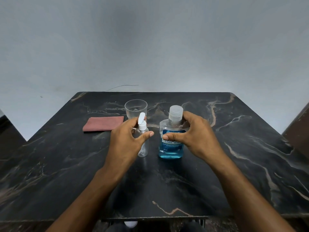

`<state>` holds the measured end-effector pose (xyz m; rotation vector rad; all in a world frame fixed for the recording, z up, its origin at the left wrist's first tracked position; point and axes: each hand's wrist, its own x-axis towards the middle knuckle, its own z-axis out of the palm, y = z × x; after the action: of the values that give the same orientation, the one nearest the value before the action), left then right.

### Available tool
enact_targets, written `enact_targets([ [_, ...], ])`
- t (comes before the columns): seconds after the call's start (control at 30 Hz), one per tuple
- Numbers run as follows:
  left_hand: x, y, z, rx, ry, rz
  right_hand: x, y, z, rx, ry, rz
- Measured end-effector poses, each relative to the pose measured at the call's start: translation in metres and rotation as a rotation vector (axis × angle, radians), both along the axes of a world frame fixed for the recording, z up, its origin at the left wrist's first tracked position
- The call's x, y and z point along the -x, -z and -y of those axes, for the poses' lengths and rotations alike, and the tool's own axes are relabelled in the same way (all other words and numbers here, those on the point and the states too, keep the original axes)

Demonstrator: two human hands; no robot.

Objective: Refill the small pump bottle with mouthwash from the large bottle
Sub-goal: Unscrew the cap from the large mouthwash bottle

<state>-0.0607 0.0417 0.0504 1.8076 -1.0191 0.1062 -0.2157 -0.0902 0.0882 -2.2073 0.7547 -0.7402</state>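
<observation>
A dark marble-patterned table (66, 164) with pale tan and white veins fills the lower half of the view, backed by a plain grey wall (150, 39).

Near the table's middle stands the small pump bottle (143, 141), upright, clear plastic and apparently empty, with a white pump head whose nozzle points up toward 12 o'clock. Just beside it, at its 3 o'clock, stands the large bottle (171, 144), also upright: clear squarish plastic, with a ribbed translucent cap still on, a blue label reading "COOL MINT", and blue mouthwash filling the lower part while the shoulder looks clear. The two bottles are close together but apart.

The left hand (127, 141) reaches around the small pump bottle from its 9 o'clock side, fingers curved behind the neck near the pump collar and the thumb stretched out in front; whether it truly grips the bottle I cannot tell. The right hand (192, 139) curves around the large bottle from 3 o'clock, fingers at the shoulder by the cap and the thumb across the label, seemingly holding it.

At 12 o'clock from the small pump bottle a clear plastic cup (135, 108) stands upright. At the cup's 8 o'clock a folded pink cloth (103, 123) lies flat.
</observation>
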Motion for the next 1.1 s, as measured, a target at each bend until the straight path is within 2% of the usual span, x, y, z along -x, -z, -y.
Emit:
enact_targets([
  [0.3, -0.001, 0.008, 0.001, -0.031, 0.059, -0.120, 0.014, -0.013, -0.003, -0.033, -0.125, -0.005],
  [0.53, 0.006, 0.004, -0.018, -0.004, 0.018, -0.097, 0.017, -0.042, -0.008, 0.129, 0.050, 0.200],
  [0.6, 0.017, 0.005, -0.033, 0.180, -0.099, 0.005, 0.016, -0.048, -0.006, 0.186, 0.071, 0.169],
  [0.67, 0.040, 0.009, -0.045, 0.428, -0.172, 0.250, 0.013, -0.052, -0.004, 0.214, 0.070, 0.138],
  [0.7, 0.054, 0.013, -0.046, 0.482, -0.145, 0.343, 0.011, -0.054, -0.003, 0.221, 0.070, 0.125],
  [0.73, 0.066, 0.016, -0.044, 0.470, -0.084, 0.362, 0.010, -0.055, -0.002, 0.223, 0.069, 0.109],
  [0.87, 0.101, 0.012, -0.022, 0.243, 0.114, -0.078, 0.006, -0.056, -0.002, 0.229, 0.059, -0.003],
  [1.1, 0.113, 0.007, 0.029, 0.177, 0.047, -0.278, -0.001, -0.061, -0.001, 0.258, 0.055, -0.129],
])
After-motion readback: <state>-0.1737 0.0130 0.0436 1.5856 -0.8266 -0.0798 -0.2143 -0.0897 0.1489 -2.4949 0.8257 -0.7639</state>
